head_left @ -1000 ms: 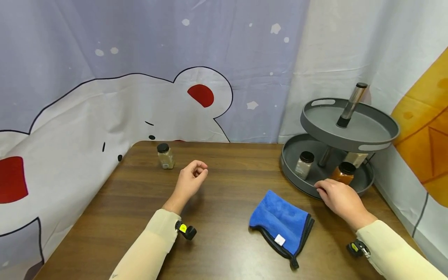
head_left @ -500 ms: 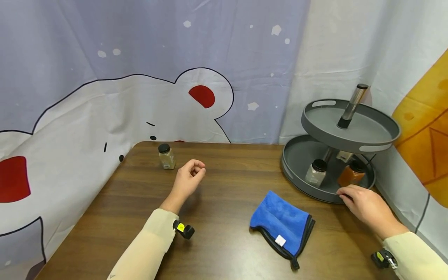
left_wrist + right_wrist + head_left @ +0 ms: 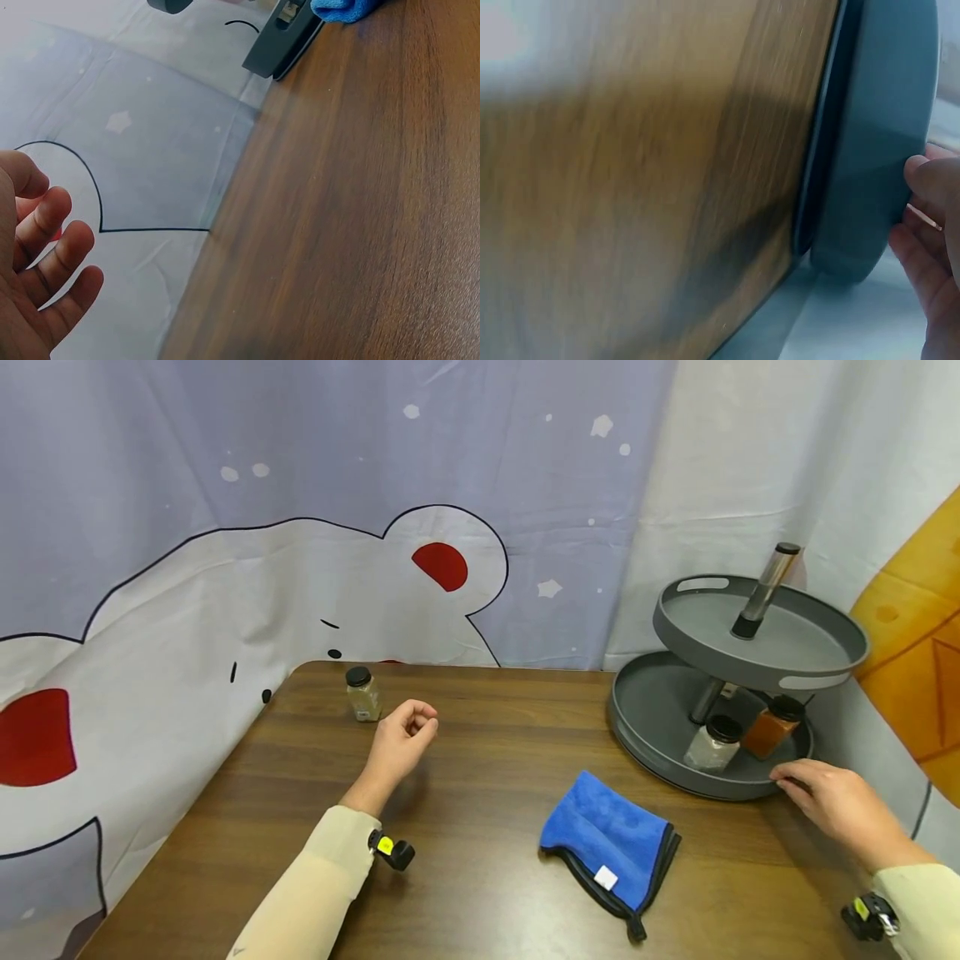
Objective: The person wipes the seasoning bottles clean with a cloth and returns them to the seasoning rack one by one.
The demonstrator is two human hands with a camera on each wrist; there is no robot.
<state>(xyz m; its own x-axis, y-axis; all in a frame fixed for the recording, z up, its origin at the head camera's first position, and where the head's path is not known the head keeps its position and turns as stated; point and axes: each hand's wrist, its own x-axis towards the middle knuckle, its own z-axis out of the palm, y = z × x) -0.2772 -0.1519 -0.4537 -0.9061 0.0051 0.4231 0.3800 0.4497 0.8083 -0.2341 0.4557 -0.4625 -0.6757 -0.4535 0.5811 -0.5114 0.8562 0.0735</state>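
Observation:
At the right stands a grey two-tier turntable [image 3: 660, 702]. My right hand [image 3: 832, 797] pinches the rim of its lower tray, thumb on the outer wall in the right wrist view [image 3: 934, 225]. On that tray, just left of the hand, are a spice jar of whitish contents [image 3: 711, 752] and one of orange-brown spice [image 3: 767, 732], both black-lidded. A pale item behind the post is mostly hidden by the upper tray. My left hand [image 3: 397, 743] holds nothing, its fingers loosely curled over the table, near a black-lidded jar of beige spice [image 3: 365, 700].
A blue cloth [image 3: 607, 839] with black edging lies on the wooden table [image 3: 480, 893] between the two hands. The upper tray [image 3: 806, 643] bears no jars and overhangs the lower one. A printed curtain [image 3: 547, 510] hangs right behind the table.
My right hand has moved right and slightly nearer along with the lower tray's rim. The tray has turned, carrying its jars rightward. The left hand has barely moved.

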